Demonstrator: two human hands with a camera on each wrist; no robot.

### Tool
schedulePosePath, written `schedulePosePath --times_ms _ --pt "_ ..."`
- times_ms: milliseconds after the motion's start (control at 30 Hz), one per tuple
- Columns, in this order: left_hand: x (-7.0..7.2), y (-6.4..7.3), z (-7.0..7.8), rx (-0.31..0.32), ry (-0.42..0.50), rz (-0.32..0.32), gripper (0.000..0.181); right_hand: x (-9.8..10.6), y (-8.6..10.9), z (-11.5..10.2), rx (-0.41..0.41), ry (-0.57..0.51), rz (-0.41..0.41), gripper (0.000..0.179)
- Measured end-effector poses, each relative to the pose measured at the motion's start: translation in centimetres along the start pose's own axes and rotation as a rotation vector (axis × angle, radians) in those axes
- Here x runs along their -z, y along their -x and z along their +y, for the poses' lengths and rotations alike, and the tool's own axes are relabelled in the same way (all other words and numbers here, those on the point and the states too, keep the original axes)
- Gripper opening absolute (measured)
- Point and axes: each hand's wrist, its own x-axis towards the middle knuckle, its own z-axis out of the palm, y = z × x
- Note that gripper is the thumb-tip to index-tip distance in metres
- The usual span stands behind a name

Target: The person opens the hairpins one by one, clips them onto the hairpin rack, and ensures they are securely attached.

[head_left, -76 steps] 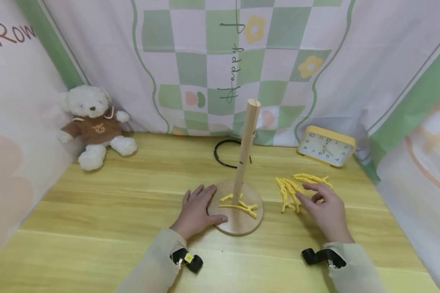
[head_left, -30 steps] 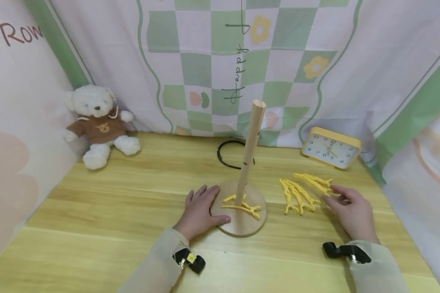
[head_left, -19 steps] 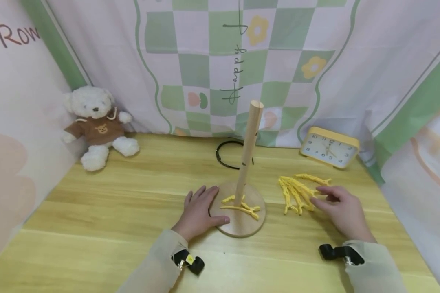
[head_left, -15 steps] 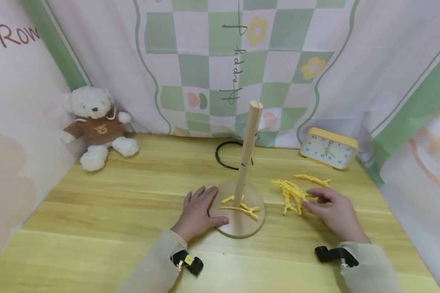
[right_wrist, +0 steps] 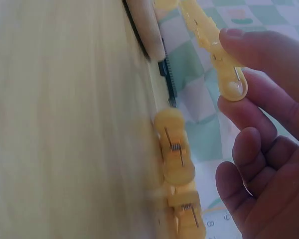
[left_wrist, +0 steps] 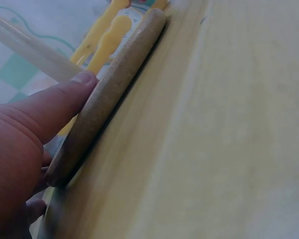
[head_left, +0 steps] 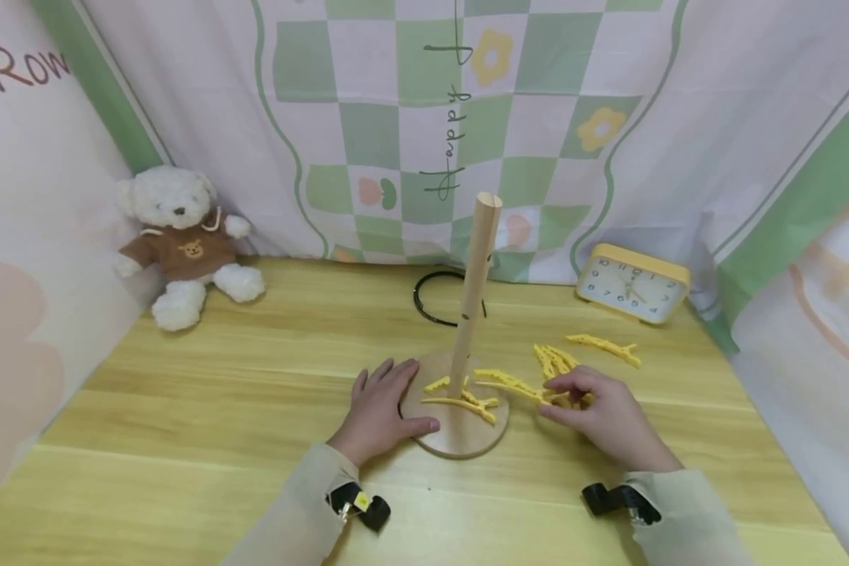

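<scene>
My left hand point(head_left: 378, 413) rests at the left edge of the round wooden base point(head_left: 460, 444), thumb on top and fingers spread along the rim. From this base rises a wooden post point(head_left: 475, 283). A yellow alligator hair clip point(head_left: 460, 403) sits at the post's foot, one arm in front and one behind. Between thumb and fingers, my right hand point(head_left: 608, 413) pinches another yellow hair clip point(head_left: 509, 383) at its handle end. That clip points left, its arms slightly apart, and overlaps the base's right edge in the head view. The right wrist view shows the pinched clip point(right_wrist: 212, 47) close up.
Several yellow clips point(head_left: 553, 360) lie partly hidden behind my right hand. A single clip point(head_left: 604, 348) lies farther back. On the table point(head_left: 184, 440) stand a yellow clock point(head_left: 633, 283) and a white teddy bear point(head_left: 184, 244); a black ring-shaped cord point(head_left: 424, 306) lies behind the post.
My right hand went right to the farther clips, picked one up and carried it left to the base's edge. One clip stays at the back. My left hand has kept its place.
</scene>
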Motion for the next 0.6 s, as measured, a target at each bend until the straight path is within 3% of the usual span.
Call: schedulePosePath --times_ms 233,600 --pt "0.0 0.0 0.0 -0.005 -0.006 0.003 0.097 -0.8 0.0 -0.9 0.005 -0.029 -0.045 0.027" --pt "0.0 0.0 0.0 -0.004 -0.009 0.007 0.097 -2.3 -0.2 -1.6 0.058 -0.037 -0.004 0.026"
